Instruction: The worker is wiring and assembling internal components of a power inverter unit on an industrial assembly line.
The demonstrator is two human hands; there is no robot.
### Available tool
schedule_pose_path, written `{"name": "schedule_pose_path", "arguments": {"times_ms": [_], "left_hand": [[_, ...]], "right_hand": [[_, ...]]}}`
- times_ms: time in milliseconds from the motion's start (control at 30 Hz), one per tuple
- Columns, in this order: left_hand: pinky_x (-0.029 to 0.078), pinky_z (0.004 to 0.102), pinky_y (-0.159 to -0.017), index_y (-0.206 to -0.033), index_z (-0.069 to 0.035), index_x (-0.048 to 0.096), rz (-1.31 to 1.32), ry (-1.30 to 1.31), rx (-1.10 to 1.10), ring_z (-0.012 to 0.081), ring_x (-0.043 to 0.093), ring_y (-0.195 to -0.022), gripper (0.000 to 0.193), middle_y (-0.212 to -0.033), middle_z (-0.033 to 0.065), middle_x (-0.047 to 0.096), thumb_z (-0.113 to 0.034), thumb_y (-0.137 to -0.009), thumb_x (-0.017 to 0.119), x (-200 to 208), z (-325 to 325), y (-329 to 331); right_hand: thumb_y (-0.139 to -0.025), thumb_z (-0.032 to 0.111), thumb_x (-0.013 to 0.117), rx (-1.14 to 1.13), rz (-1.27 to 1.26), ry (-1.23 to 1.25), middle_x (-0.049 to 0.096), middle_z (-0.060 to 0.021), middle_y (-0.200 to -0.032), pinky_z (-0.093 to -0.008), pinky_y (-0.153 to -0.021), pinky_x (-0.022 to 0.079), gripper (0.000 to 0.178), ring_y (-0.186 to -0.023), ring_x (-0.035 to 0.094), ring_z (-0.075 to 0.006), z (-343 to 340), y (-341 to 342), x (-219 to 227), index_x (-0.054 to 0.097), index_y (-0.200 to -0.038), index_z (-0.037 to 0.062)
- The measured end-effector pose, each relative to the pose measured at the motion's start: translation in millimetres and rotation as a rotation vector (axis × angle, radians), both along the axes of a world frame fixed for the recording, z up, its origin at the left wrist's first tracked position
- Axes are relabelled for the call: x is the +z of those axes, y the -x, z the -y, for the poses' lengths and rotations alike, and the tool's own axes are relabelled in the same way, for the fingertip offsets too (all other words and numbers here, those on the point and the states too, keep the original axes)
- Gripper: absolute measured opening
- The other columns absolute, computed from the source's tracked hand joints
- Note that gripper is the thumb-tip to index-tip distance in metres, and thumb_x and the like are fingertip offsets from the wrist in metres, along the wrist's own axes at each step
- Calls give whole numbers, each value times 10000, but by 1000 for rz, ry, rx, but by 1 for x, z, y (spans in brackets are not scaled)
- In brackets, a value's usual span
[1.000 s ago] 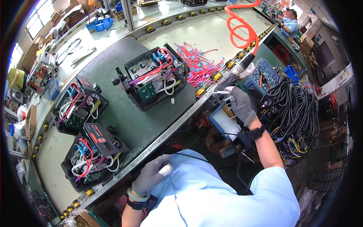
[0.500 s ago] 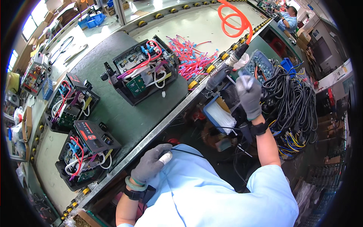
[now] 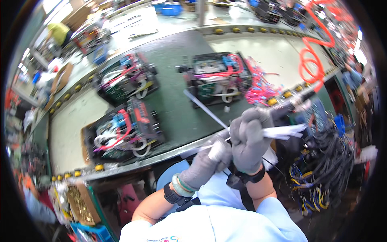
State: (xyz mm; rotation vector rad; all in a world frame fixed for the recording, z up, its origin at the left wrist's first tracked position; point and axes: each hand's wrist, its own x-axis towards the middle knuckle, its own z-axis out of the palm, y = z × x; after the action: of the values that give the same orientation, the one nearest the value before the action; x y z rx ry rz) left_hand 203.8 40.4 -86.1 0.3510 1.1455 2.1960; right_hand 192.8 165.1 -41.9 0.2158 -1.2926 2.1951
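Note:
Both gloved hands are together in front of my chest at the bench edge. My right hand [image 3: 250,139] is closed round a bunch of white cable ties [image 3: 284,132], whose ends stick out to the right. One long white strip [image 3: 205,109] slants up and left from this hand, over the bench. My left hand [image 3: 213,159], blurred, is closed close beside the right one. White shows at its fingers, but what it grips cannot be made out. Beyond the hands stands an open black electrical unit [image 3: 219,76] with red and white wires and a green circuit board.
Two more open units, one at the rear [image 3: 127,78] and one nearer [image 3: 125,131], stand left on the green mat [image 3: 181,109]. Pink-red wires [image 3: 262,84] lie beyond. An orange coiled hose [image 3: 310,66] hangs at right, above black cables [image 3: 326,161]. Rollers line the bench edge.
My right hand has come back from the bins at right to the middle, now with white cable ties. My left hand has risen to meet it. The view has turned.

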Motion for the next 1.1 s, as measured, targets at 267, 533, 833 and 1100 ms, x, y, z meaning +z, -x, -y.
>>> {"name": "schedule_pose_path", "arguments": {"times_ms": [267,533,833,1100], "left_hand": [[282,184,-504,-1122,-37,621,96,329,583,4,387,-593,208,-742,-61,489,-177,-1030,498,4,108,-45],[355,170,-611,-1516,-62,339,-224,456,897,6,414,-683,481,-877,-34,544,-83,-1043,425,-34,120,-94],[507,317,-722,-1334,0,550,-606,1586,554,221,696,-864,434,-988,170,683,-272,-996,551,-42,155,-107],[518,272,-759,-1266,-18,613,47,594,965,131,612,-890,594,-1041,57,661,-489,-1055,318,-50,178,-103]], "right_hand": [[-990,382,580,867,281,48,445,18,-633,-237,-485,358,409,-537,400,-79,79,-25,-56,591,-1063,-21],[-979,201,537,984,127,-758,624,-154,-861,-385,-739,491,245,-793,622,-297,103,-15,-65,652,-1092,17],[-933,413,635,1247,365,-724,635,-96,-864,-374,-711,479,439,-778,593,-208,122,-30,-112,633,-1068,-5],[-966,243,592,1331,694,-446,616,-23,-822,-236,-654,467,251,-697,570,-100,116,-39,-112,660,-1071,25]]}}
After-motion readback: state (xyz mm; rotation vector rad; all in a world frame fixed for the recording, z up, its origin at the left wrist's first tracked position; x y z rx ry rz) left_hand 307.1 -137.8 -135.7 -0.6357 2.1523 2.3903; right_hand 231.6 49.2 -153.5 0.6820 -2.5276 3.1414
